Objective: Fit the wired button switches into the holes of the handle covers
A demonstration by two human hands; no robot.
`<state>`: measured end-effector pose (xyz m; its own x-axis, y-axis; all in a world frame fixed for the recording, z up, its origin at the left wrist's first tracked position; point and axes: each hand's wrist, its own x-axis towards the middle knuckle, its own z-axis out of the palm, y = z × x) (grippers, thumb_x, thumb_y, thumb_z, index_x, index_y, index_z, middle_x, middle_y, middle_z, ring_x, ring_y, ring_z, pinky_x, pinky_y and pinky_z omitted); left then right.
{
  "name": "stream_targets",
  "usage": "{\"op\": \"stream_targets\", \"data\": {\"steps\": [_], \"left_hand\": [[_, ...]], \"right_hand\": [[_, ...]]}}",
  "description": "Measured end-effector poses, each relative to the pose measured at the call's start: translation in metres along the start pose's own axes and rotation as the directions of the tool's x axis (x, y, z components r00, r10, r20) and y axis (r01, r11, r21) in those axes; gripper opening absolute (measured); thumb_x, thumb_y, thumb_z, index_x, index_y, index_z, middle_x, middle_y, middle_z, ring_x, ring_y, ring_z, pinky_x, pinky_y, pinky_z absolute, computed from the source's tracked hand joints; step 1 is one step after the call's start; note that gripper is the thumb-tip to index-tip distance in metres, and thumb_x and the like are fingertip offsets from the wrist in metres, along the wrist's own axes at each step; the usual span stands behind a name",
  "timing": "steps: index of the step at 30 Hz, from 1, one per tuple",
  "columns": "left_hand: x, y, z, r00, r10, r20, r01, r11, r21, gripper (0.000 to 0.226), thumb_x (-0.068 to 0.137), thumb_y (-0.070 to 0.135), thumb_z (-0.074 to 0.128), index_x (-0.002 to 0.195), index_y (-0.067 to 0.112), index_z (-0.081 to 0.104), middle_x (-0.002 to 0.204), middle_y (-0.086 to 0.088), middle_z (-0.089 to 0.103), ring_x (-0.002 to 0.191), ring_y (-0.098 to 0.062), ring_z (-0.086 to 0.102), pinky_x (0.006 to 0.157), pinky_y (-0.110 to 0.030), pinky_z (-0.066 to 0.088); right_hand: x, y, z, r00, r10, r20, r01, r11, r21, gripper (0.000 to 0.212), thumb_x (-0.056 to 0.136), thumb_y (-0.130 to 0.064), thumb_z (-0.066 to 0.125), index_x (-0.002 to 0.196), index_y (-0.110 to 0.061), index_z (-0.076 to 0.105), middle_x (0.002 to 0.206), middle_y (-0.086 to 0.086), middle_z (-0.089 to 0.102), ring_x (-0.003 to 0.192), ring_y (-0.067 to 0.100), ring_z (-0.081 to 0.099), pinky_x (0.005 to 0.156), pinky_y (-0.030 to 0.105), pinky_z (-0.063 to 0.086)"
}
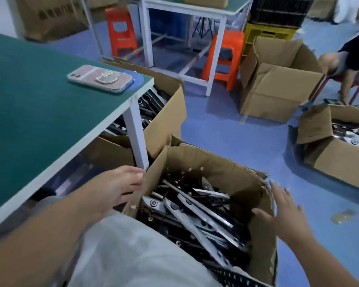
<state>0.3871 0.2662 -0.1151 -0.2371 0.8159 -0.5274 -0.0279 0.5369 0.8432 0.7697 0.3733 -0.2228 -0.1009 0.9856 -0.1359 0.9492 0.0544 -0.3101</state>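
Observation:
A cardboard box [216, 162] on the floor in front of me holds several long silver and black handle covers [197, 214], some with round button switches and thin wires fitted. My left hand [120, 187] lies at the box's left flap, fingers against the cardboard edge beside the table leg. My right hand [282, 212] is spread open with straight fingers at the box's torn right wall, holding nothing.
A green table [29, 112] with a white leg stands at left, a phone [101, 78] near its corner. Another box of parts [164, 112] sits under it. More boxes [278, 83], orange stools [224, 59] and a seated person [348, 65] are further out.

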Motion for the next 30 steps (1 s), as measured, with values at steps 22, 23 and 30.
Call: {"op": "stream_targets", "data": {"steps": [22,23,30], "left_hand": [[-0.290,-0.113,-0.335,0.110,-0.007,-0.994,-0.419,0.906,-0.053,0.030,0.096,0.004,0.046,0.085,0.021,0.068,0.094,-0.012,0.070,0.070,-0.002,0.070,0.066,-0.025,0.057],[-0.291,-0.120,-0.339,0.089,-0.042,-0.995,-0.370,0.926,-0.072,0.033,0.095,0.003,0.047,0.084,0.024,0.069,0.095,-0.011,0.069,0.070,-0.003,0.070,0.066,-0.025,0.056],[-0.267,-0.110,-0.330,0.270,0.118,-0.956,0.174,0.970,0.168,0.036,0.082,0.024,0.069,0.087,0.058,0.058,0.094,0.026,0.067,0.090,0.016,0.057,0.083,-0.016,0.040]], "right_hand": [[-0.069,-0.654,0.027,0.178,-0.967,-0.180,0.980,0.157,0.123,0.045,0.089,-0.028,0.056,0.134,-0.025,0.048,0.140,-0.004,0.037,0.126,0.019,0.034,0.105,0.033,0.031],[-0.073,-0.674,0.037,0.224,-0.960,-0.170,0.972,0.209,0.103,0.047,0.091,-0.030,0.052,0.137,-0.027,0.043,0.144,-0.005,0.032,0.129,0.019,0.029,0.105,0.036,0.031],[-0.074,-0.741,0.064,0.409,-0.912,-0.030,0.912,0.409,0.022,0.020,0.093,-0.039,0.051,0.111,-0.036,0.060,0.152,-0.005,0.020,0.134,0.023,0.013,0.105,0.047,0.026]]}}
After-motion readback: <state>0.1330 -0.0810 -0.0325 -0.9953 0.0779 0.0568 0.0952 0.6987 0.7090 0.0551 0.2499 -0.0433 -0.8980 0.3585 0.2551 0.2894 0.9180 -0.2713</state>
